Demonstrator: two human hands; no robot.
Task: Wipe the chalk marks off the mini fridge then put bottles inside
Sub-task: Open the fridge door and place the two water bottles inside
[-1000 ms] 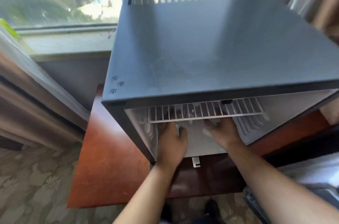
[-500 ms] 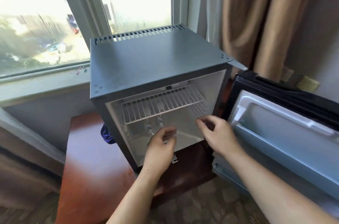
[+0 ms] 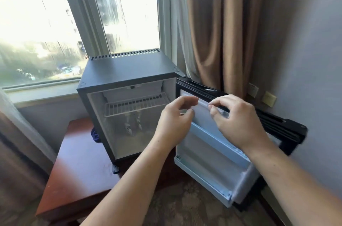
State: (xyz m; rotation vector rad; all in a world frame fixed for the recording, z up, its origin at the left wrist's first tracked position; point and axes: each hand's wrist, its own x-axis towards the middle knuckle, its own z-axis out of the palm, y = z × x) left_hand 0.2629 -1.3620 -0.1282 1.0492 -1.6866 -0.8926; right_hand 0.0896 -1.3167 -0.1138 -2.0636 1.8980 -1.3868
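Left hand [image 3: 175,125], right hand [image 3: 238,124] exited mini fridge [image 3: 129,66] | bottles [image 3: 132,124] inside, apart | fingers [image 3: 185,99] curled loosely, empty

One mini fridge [image 3: 129,64], one door [image 3: 212,153], one wire shelf [image 3: 133,108], two bottles [image 3: 128,125] left of the fingers [image 3: 185,100], one surface [image 3: 79,162].

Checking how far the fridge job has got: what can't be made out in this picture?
Head view:
- Bottles under the wire shelf: blurred, number unclear.
- Marks on the mini fridge's front left top corner: too small to tell chalk from screws.
- Blue thing behind the fridge: mostly hidden by its side.
- Door's top rail: partly covered by the right hand; a grip cannot be told.
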